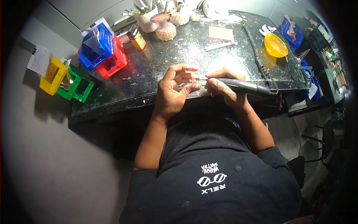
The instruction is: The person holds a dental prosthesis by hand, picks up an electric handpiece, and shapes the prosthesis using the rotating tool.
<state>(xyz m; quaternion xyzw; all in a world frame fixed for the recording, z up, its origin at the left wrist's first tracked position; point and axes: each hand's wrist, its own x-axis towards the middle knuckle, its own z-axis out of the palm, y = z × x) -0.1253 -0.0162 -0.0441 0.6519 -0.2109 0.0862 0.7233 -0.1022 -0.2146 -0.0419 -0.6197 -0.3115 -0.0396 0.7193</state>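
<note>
My right hand (226,91) is closed around a black rotary handpiece (248,87), its thin metal tip pointing left toward my other hand. Between the curled fingers and thumb of my left hand (172,89) is a small pinkish, partly see-through piece (193,79). The handpiece tip is at or very near this piece; whether they touch I cannot tell. Fine pale dust covers both hands. A coiled black cord (257,56) runs over the bench near the handpiece.
The dusty black bench (167,56) carries a yellow bowl (276,45), a pink flat sheet (220,33), a thin white stick (220,46), a textured cup of tools (146,20) and a small box (137,39). Blue (89,56), red (119,61), yellow (52,80) and green (74,84) bins stand left.
</note>
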